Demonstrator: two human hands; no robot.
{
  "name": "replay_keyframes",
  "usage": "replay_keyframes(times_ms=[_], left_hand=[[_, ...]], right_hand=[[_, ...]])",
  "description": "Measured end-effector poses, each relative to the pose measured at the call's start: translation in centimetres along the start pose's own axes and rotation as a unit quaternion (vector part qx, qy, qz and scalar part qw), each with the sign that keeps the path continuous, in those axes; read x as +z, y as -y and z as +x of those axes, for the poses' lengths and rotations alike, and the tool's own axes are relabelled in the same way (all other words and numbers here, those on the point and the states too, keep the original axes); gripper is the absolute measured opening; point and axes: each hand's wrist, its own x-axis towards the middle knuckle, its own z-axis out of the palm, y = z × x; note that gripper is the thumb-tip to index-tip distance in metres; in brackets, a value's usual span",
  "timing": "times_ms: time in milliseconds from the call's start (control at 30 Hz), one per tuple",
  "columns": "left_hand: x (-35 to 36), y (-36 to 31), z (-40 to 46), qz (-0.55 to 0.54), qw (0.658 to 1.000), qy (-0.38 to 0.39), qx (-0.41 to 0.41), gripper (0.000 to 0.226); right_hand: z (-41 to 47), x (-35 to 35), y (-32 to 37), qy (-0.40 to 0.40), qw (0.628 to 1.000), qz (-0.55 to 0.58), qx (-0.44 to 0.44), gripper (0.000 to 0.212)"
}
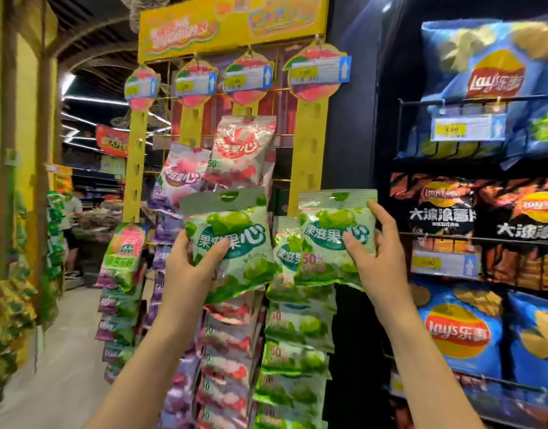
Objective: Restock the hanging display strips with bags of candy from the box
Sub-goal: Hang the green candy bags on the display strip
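Overhead, left hand (193,258) gripping a green candy bag (232,243), right hand (374,249) pinching another green bag (334,236) beside yellow strip (309,144)

A: Any room on the rightmost yellow strip (308,156)?
B: Its upper part, centre frame, is bare. Hanging green bags (297,329) crowd it lower down; chip shelves (476,239) close the right.

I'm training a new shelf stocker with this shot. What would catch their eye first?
Front and centre, the left hand and right hand each hold up a green candy bag, the left bag and the right bag, before the yellow hanging strips. Above hangs a bright yellow header sign. Big blue Lay's chip bags fill the racks at right.
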Motion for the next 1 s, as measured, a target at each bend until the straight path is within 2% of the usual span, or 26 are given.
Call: replay_keyframes(times_ms=[67,100,433,733,1000], left_hand=[[0.4,0.2,1.9,-0.003,1.0,0.016,0.022,0.032],[0.6,0.3,2.8,-0.015,0.999,0.024,0.036,0.026],[1.9,1.5,8.6,-0.081,0.989,0.097,0.074,0.022],[0.9,2.7,10.6,-0.097,0.982,0.15,0.065,0.018],[-0.1,2.9,11.0,-0.106,0.976,0.177,0.064,0.02]], right_hand=[[1.5,0.9,-0.1,0.001,1.0,-0.007,-0.017,0.053],[2.2,1.4,0.0,0.002,1.0,-0.007,-0.024,0.053],[6.7,4.6,0.1,-0.007,0.998,-0.051,-0.037,0.057],[5.4,5.2,0.2,-0.07,0.985,-0.159,0.002,0.058],[3.2,5.6,0.5,-0.093,0.97,-0.22,0.034,0.059]])
